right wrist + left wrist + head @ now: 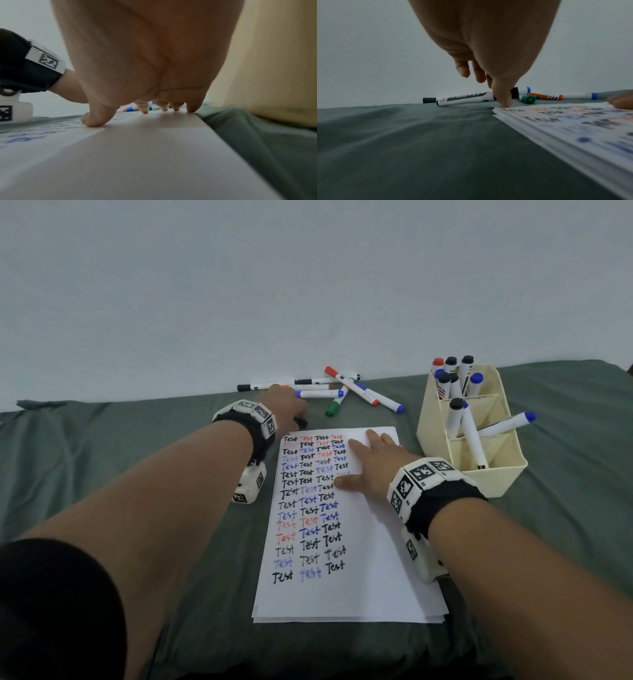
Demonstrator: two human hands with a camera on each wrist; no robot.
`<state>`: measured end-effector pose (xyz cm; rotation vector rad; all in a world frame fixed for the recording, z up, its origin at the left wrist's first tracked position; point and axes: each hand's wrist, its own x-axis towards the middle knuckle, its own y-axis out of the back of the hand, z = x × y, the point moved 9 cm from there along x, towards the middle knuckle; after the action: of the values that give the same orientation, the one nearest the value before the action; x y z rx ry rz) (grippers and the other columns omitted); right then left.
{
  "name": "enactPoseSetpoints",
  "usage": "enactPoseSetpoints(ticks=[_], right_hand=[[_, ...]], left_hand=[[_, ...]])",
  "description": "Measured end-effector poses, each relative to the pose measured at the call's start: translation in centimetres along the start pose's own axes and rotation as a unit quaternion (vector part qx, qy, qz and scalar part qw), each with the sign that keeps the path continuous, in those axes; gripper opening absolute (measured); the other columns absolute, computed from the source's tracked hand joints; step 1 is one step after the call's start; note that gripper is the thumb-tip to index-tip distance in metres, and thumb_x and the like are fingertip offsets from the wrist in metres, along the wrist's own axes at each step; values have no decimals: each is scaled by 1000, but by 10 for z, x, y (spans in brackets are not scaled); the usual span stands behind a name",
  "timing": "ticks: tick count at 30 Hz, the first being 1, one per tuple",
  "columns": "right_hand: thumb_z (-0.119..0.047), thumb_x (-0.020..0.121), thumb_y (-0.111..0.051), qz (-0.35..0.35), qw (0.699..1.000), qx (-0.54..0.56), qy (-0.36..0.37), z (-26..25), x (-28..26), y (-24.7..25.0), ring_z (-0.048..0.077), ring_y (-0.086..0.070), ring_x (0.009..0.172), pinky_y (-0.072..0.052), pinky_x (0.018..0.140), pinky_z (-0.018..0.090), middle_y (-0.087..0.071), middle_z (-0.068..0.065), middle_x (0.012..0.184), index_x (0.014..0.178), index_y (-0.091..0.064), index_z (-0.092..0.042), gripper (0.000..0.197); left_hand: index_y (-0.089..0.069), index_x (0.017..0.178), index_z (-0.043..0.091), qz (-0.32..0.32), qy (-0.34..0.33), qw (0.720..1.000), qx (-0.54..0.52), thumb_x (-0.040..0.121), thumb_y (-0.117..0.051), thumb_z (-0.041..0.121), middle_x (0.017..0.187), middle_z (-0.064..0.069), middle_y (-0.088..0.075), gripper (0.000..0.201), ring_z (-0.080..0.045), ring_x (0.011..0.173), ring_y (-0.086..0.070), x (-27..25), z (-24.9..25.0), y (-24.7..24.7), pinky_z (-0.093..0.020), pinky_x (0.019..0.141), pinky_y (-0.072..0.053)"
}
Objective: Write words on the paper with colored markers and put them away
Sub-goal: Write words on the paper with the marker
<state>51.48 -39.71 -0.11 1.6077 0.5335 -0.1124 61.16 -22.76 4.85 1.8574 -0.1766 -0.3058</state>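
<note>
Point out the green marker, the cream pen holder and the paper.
green marker (pixel 333 408), head view, on its barrel near the cap.
cream pen holder (pixel 489 479), head view, on its front wall.
paper (pixel 376 583), head view, on its blank right part.

Bare forearms on both sides, and a black sleeve (pixel 51 604) bunched at the left upper arm. Each wrist wears a wide black strap: left wrist strap (pixel 251 428), right wrist strap (pixel 442 505). White blocks printed with black square markers ring each strap. Under each wrist hangs a white camera housing (pixel 249 486), also marker-tagged, fixed with a metal screw (pixel 6 91).
</note>
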Motion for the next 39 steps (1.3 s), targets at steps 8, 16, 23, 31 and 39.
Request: enactPoseSetpoints(ticks=[8,16,23,31,39], right_hand=[[-71,91,-53,58,998,26,14,-2,-1,15,31,-8,156,-22,123,51,-1,7,171,162,-3,-26,99],[-56,92,-63,203,974,44,88,-19,-20,48,32,-5,156,-20,123,55,5,7,170,161,5,-29,100],[-39,105,-46,160,980,25,119,-34,-25,49,20,-58,83,-39,62,32,-64,4,98,109,-52,-26,16],[-35,104,-50,155,979,28,130,-37,-28,47,22,-59,89,-38,70,33,-68,4,101,110,-65,-21,21],[-37,102,-55,94,983,94,125,-37,-22,37,23,-62,99,-47,82,35,-68,4,103,111,-66,-25,18]], left_hand=[[-64,103,17,208,-61,962,-165,90,-68,25,95,-4,-61,16,-23,89,-54,-63,0,42,-38,79,-47],[-62,91,24,253,-50,923,-285,84,-72,22,80,16,-60,12,7,71,-54,-134,2,54,-15,58,-36],[-59,93,19,200,-19,942,-268,89,-65,20,78,13,-53,8,-8,66,-49,-136,30,41,-20,57,-32],[-56,106,20,73,-31,981,-178,106,-35,40,84,3,-57,29,-19,79,-57,-108,65,24,-32,64,-36],[-53,101,34,30,-38,974,-223,102,-38,52,77,9,-59,23,-12,72,-57,-103,54,4,-29,61,-40]])
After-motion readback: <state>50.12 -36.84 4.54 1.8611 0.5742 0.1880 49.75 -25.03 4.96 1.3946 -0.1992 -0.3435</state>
